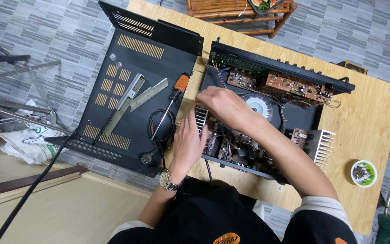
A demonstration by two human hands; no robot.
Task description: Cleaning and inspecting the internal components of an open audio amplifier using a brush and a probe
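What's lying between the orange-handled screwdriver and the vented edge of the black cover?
In the head view, two grey metal strips lie on the black cover, left of the screwdriver.

An opened amplifier chassis (pixel 267 122) sits on the counter (pixel 366 113), with its removed cover (pixel 132 90) lying to its left. On the cover rest a screwdriver (pixel 170 101), two metal brackets (pixel 134 95) and a coiled cable (pixel 161 129). A small bowl (pixel 363 173) stands to the right of the chassis.

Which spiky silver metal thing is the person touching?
The finned heat sink at the open amplifier's left end, under the left hand. The other heat sink, at the right end, sits untouched.
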